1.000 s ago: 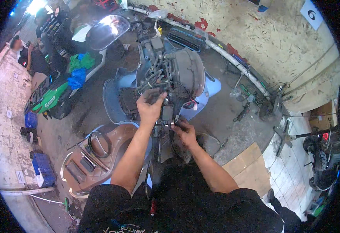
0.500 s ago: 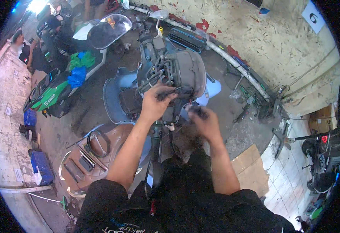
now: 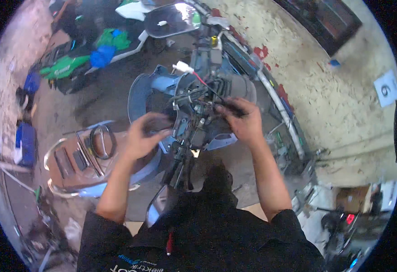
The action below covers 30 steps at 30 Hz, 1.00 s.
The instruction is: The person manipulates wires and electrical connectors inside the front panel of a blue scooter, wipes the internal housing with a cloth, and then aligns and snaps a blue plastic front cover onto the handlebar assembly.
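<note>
A dusty pale-blue scooter front (image 3: 139, 97) stands partly stripped, with a bundle of black hoses and wires (image 3: 200, 95) around its steering column. My right hand (image 3: 241, 115) has its fingers closed on a dark wire at the bundle's right side. That wire runs up, turning red, to a white connector (image 3: 184, 67) lying above the bundle. My left hand (image 3: 149, 133) is blurred, fingers apart, beside the bundle's left side, with nothing visible in it. A handlebar (image 3: 175, 161) and mirror (image 3: 160, 201) extend down between my forearms.
A brown-and-blue body panel (image 3: 74, 165) lies at left. A green scooter (image 3: 62, 68) with blue cloth stands upper left, near blue crates (image 3: 25, 143). A white pipe (image 3: 289, 118) runs along the stained right wall (image 3: 343, 113). Another scooter (image 3: 343, 226) is at lower right.
The view has shifted. My left hand has left the middle of the bundle for its left side. My right hand has moved up, and the white connector now shows above the bundle.
</note>
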Each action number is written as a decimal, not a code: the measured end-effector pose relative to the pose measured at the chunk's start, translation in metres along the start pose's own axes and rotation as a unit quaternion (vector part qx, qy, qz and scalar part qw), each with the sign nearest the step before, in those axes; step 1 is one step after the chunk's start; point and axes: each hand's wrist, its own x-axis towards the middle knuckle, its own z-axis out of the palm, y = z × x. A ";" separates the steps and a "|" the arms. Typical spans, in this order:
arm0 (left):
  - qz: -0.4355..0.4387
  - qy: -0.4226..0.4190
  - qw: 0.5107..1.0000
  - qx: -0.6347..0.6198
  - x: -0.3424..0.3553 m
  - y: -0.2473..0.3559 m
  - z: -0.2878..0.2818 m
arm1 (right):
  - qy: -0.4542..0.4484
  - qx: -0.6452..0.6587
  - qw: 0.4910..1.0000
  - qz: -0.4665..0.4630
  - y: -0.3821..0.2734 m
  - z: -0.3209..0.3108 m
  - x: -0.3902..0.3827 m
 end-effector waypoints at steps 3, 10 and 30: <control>-0.105 0.224 0.968 0.030 -0.078 -0.065 -0.038 | -0.059 -0.052 0.997 0.010 -0.006 -0.012 0.030; -0.297 0.645 0.687 -0.151 -0.223 -0.070 0.076 | -0.355 0.088 0.929 -0.054 0.024 -0.032 0.093; -0.014 0.504 0.481 -0.717 -0.008 -0.075 0.301 | -0.474 0.125 0.869 -0.061 0.035 -0.009 0.101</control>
